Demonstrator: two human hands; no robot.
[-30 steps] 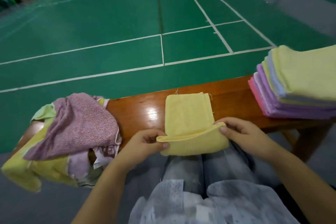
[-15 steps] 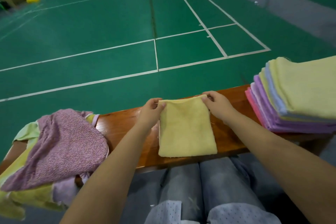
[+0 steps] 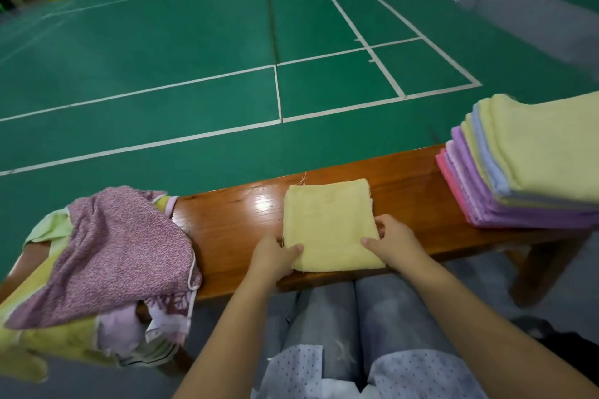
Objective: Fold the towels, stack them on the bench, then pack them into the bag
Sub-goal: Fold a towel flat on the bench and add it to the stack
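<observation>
while the folded yellow towel (image 3: 327, 220) lies on the bench (image 3: 227, 220), left hand (image 3: 275, 256) and right hand (image 3: 393, 241) pinch its near corners.

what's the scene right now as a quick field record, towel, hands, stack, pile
towel: yellow towel, folded, flat on the bench
left hand: left hand grips the towel's near left corner, thumb on top
right hand: right hand grips the near right edge
stack: folded stack at the bench's right end, yellow on top
pile: unfolded pile at the left end, pink patterned cloth on top
floor: green court with white lines
</observation>
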